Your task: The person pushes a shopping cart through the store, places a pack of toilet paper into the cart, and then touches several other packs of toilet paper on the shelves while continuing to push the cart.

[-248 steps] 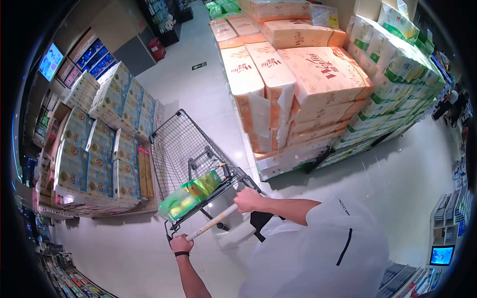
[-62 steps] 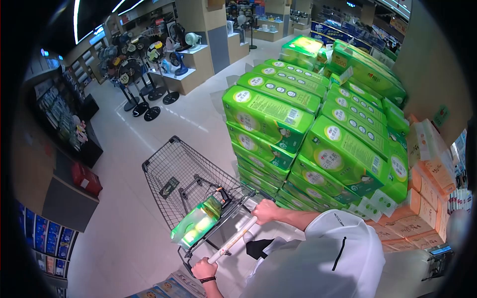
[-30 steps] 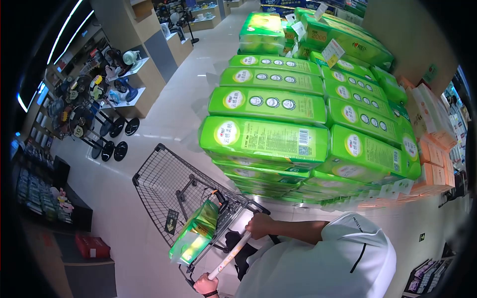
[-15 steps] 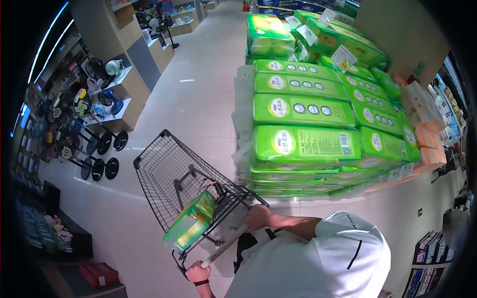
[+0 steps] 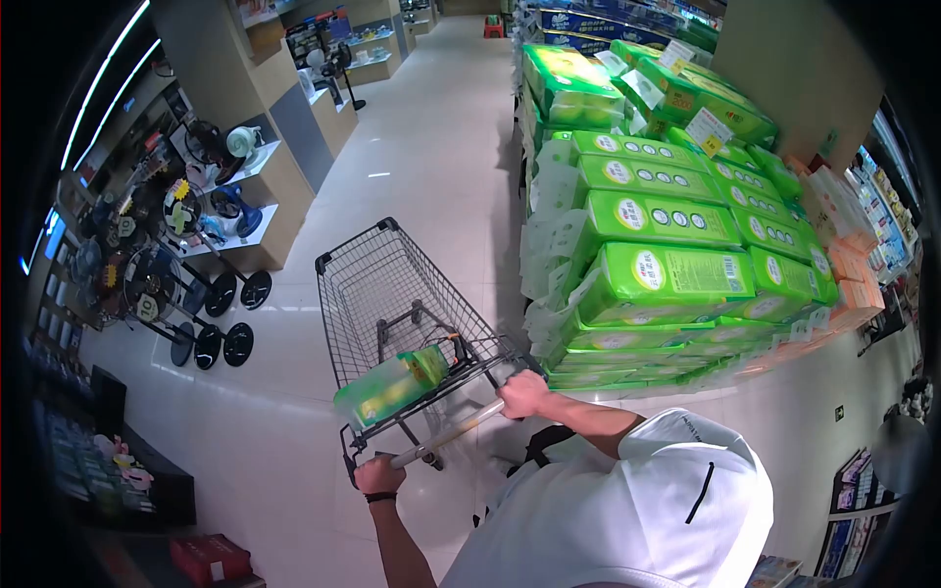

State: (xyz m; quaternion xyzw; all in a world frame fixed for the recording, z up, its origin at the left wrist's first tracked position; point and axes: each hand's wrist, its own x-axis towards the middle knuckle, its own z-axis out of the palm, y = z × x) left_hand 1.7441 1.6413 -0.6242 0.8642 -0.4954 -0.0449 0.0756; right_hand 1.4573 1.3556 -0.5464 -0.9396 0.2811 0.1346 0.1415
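Note:
A black wire shopping cart (image 5: 392, 284) stands in front of me on the pale floor. My left hand (image 5: 380, 474) is wrapped round the left end of its handle (image 5: 451, 433), with a dark band on the wrist. Round the right end of the same handle my right hand (image 5: 523, 394) is closed. Near the handle end of the basket lies one green pack (image 5: 390, 389). Something small and dark with orange parts sits beside it; I cannot make out what it is.
A tall stack of green tissue packs (image 5: 667, 211) with price cards rises on the right, close to the cart. Standing fans (image 5: 181, 211) and a wooden display (image 5: 270, 211) are on the left. A red box (image 5: 211, 559) lies lower left. A pale aisle floor (image 5: 421, 108) runs ahead.
The cart has turned clockwise, its front now pointing more straight up the aisle. Both hands have stayed on the handle, and my left forearm shows more. The surroundings have shifted slightly right in view.

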